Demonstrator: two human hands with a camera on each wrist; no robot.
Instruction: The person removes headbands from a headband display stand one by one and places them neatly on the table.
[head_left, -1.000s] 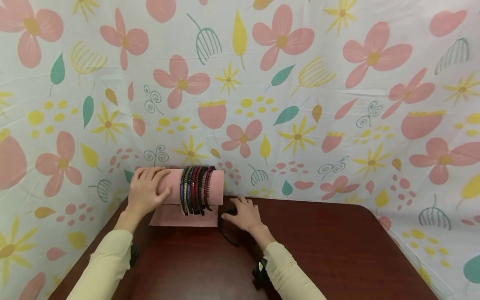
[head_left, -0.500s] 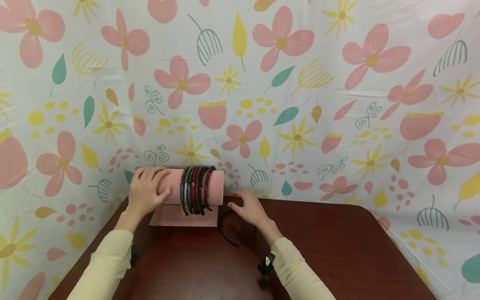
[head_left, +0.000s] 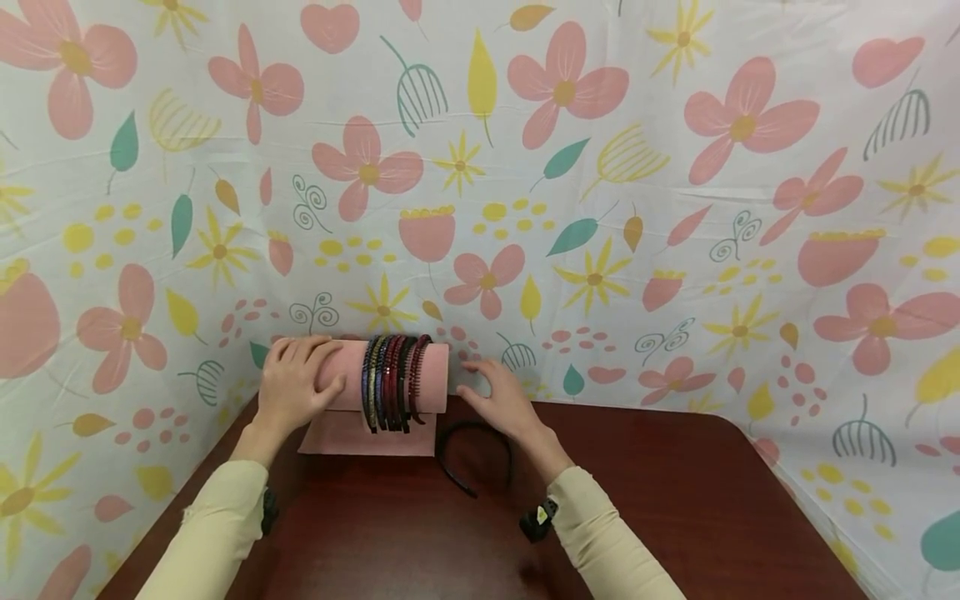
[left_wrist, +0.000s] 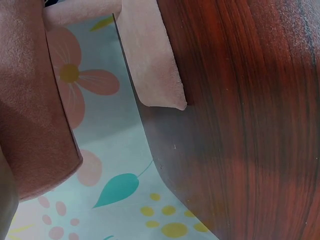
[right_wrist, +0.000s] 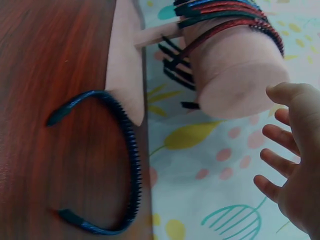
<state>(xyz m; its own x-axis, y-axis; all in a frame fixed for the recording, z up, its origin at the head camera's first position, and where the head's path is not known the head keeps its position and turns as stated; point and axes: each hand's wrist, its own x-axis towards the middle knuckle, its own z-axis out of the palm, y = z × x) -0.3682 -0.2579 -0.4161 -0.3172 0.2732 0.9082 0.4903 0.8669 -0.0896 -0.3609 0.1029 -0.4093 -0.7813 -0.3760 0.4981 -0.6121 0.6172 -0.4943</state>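
Floral cloth (head_left: 480, 100) backed the table (head_left: 637, 500) as your spread right hand (head_left: 501, 404) moved clear of the dark headband (right_wrist: 133, 160), leaving it loose near the far edge, off the pink stand (head_left: 347, 367) your left hand (head_left: 294, 385) gripped.

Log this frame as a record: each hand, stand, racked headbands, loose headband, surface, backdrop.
left hand: holds the left end of the pink stand's roll
right hand: holds nothing, beside the roll's right end
pink stand: horizontal roll above a base
racked headbands: several, blue, dark and red among them, grouped toward the roll's right
loose headband: dark, toothed, on the table
table: reddish-brown
backdrop: white, floral print
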